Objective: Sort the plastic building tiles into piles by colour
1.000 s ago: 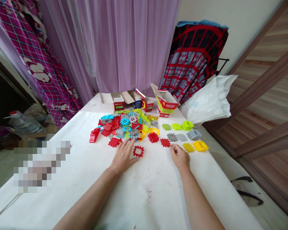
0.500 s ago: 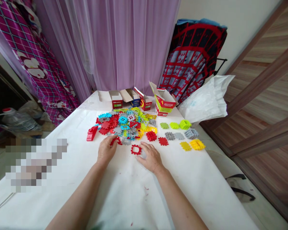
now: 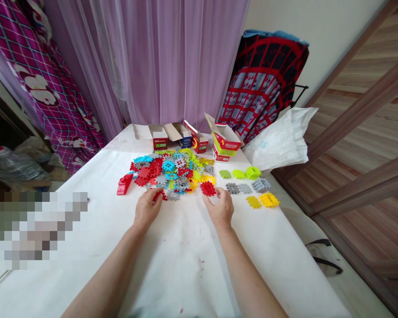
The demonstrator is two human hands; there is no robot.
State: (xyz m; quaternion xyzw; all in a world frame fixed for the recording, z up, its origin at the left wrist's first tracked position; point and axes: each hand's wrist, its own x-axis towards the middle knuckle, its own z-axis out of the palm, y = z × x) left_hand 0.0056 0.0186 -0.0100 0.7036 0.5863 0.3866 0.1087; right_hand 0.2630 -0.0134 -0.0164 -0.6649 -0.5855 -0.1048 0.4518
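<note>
Reaching forward over the white table [image 3: 185, 265], we see both forearms stretch out side by side, palms down, wrists low to the cloth. The left hand [image 3: 146, 208] curls its fingers round a red tile [image 3: 158, 194] at the near edge of the heap, thumb and forefinger closed on it, the tile partly hidden under the knuckles. The right hand [image 3: 220, 206] lies just right of it, fingers bent upward and pinched toward a red stack [image 3: 207, 188] that sits at its fingertips; whether it grips the stack or only touches it we cannot tell.

Beyond the left hand lies the mixed pile [image 3: 172, 170] of red, blue, grey, green and yellow tiles, loose and overlapping. Beyond and right of the right hand the tiles stand apart by colour: grey tiles [image 3: 239, 188], yellow tiles [image 3: 263, 201] and green tiles [image 3: 240, 173], each group clear of the others, which reads to us as sorting. Left of the left hand a red wedge [image 3: 124, 184] lies alone. Farthest off, open boxes [image 3: 192, 139] and a white bag [image 3: 278, 141] line the table's back edge.
</note>
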